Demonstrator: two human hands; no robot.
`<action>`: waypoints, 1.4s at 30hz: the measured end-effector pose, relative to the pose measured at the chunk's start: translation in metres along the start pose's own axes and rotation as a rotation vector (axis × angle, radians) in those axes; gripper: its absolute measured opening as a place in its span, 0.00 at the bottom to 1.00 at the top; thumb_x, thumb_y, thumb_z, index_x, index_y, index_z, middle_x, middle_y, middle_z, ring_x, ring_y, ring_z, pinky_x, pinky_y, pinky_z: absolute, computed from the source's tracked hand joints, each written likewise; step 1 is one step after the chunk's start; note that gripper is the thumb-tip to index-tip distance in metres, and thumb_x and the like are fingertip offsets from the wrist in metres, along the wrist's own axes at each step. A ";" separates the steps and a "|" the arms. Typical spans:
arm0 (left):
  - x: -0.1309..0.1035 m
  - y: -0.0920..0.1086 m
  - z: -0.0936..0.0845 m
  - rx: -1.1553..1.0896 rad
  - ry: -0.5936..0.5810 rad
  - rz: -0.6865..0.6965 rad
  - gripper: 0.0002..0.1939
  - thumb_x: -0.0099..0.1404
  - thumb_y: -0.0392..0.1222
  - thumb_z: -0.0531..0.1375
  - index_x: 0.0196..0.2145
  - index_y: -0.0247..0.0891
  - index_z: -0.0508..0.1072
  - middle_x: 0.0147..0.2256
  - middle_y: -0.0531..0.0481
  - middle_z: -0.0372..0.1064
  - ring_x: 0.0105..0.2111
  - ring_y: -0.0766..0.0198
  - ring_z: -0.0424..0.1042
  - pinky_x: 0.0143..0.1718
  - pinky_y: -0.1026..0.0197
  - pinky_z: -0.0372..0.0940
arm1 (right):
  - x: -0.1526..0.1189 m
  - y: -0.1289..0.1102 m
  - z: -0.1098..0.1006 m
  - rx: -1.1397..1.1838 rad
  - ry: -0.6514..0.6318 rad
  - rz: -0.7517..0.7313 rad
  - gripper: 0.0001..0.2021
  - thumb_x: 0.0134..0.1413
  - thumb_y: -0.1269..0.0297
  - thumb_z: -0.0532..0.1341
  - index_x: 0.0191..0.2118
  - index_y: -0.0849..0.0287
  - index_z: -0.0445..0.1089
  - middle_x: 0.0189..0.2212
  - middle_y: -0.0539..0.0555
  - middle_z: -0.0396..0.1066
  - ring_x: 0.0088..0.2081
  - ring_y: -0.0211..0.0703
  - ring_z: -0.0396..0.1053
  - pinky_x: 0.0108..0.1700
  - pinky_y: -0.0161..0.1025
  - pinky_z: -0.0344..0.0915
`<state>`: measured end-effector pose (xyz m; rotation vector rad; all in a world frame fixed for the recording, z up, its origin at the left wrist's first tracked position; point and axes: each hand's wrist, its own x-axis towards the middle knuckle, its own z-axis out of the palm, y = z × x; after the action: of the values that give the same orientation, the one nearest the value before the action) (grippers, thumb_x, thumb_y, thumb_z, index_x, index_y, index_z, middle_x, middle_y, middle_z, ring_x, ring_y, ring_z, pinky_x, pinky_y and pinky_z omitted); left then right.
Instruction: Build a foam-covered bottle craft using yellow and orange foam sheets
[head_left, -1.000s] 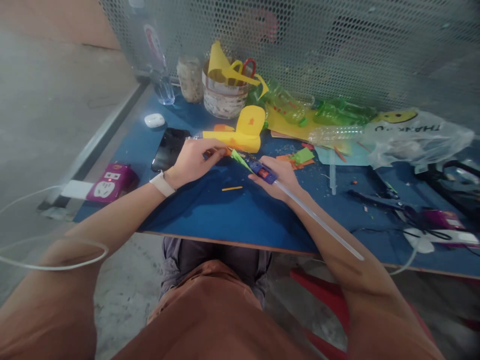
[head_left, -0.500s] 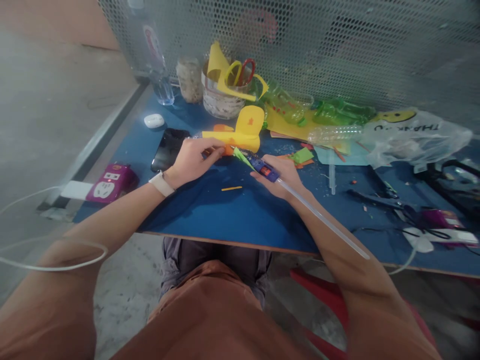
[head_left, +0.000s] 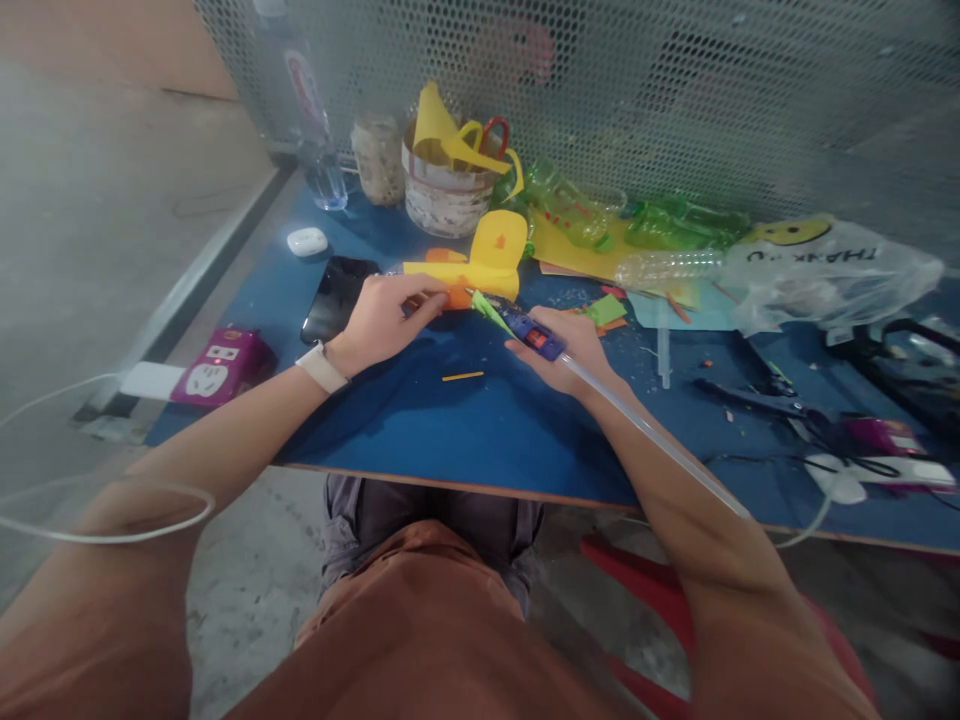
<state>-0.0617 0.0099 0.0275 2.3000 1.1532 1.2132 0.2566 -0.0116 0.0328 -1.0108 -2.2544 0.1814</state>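
Note:
My left hand [head_left: 388,318], with a white band on its wrist, has thumb and fingers closed at an orange piece [head_left: 457,296] on the front of a yellow paper craft [head_left: 457,275]. The craft lies on the table; an upright rounded flap with a small orange star rises from its right end. In my right hand [head_left: 574,350] is a blue hot glue gun [head_left: 538,337], a long clear glue stick [head_left: 652,433] running out of its back along my forearm. Its nozzle points left, close to the orange piece; contact cannot be made out. A light green strip [head_left: 491,314] lies along the gun's front.
Left of the craft are a black phone [head_left: 334,300], a white case [head_left: 307,241] and a purple plug adapter [head_left: 225,365]. Behind stand a basket [head_left: 450,200] with scissors and yellow paper, and green bottles [head_left: 682,222]. Pliers [head_left: 750,398] and cables lie right.
My right hand and the glue gun have shifted slightly right and down. The yellow paper over the basket's rim has changed position. My left hand stays put at the craft.

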 end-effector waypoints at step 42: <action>-0.001 -0.001 -0.002 0.065 -0.004 0.109 0.12 0.78 0.42 0.63 0.46 0.37 0.88 0.38 0.46 0.88 0.33 0.61 0.84 0.41 0.61 0.77 | 0.002 0.012 -0.023 -0.147 -0.093 0.096 0.24 0.75 0.34 0.58 0.39 0.50 0.63 0.34 0.57 0.74 0.36 0.54 0.74 0.38 0.46 0.63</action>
<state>-0.0642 0.0094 0.0275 2.4407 1.0940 1.2256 0.2773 -0.0051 0.0470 -1.2113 -2.3319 0.1068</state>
